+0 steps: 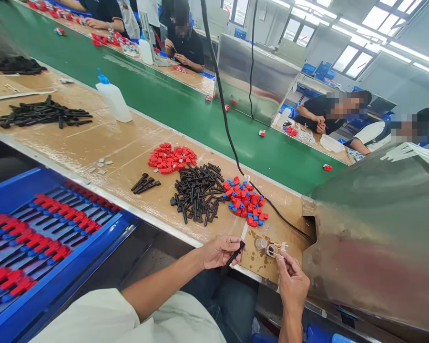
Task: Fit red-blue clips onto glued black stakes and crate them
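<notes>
Left grip [224, 252] curls around a black part [235, 254]; right grip [292, 276], extended forward, pinches a thin stick [274, 253].

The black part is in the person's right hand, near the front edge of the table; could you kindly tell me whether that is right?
Not quite: the head view shows the black part in the left hand, near the front edge of the table.

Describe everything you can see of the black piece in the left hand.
The black piece is slim, plastic-looking, with a blockier head at its upper end. It slants, head up and to the picture's right, gripped by the left hand near the edge of the bench. Fingers partly hide it.
</notes>
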The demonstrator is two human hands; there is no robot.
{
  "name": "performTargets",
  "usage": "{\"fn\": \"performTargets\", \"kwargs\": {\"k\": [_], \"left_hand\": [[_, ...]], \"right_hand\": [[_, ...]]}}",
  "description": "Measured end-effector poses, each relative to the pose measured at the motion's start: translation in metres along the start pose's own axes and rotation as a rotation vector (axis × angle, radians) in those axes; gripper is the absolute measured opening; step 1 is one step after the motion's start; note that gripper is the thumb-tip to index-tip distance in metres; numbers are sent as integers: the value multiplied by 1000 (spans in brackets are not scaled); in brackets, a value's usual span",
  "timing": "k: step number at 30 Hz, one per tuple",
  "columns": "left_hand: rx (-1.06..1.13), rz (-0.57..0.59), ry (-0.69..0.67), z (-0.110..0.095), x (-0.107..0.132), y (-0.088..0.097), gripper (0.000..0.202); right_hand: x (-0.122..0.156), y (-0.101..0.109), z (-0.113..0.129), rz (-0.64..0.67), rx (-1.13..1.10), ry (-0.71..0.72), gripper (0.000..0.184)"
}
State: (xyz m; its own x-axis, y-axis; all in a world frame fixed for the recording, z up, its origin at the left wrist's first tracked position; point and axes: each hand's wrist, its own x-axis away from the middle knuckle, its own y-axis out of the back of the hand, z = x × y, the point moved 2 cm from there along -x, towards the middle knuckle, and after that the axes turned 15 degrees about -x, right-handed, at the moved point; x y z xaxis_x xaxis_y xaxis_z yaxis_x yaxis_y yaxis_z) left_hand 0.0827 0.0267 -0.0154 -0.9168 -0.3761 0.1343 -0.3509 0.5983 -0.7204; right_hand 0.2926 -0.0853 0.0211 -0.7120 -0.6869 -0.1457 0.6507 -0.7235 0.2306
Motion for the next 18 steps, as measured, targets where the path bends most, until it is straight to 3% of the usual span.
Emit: {"fn": "performTargets", "kwargs": {"k": [9,18], "left_hand": [[26,1,0,-4,-2,-4,42],[3,-21,3,-4,-2,-2,46]], "right_hand": [[-3,-3,9,117,109,239,43],[-3,-7,17,127,486,742,41]]}}
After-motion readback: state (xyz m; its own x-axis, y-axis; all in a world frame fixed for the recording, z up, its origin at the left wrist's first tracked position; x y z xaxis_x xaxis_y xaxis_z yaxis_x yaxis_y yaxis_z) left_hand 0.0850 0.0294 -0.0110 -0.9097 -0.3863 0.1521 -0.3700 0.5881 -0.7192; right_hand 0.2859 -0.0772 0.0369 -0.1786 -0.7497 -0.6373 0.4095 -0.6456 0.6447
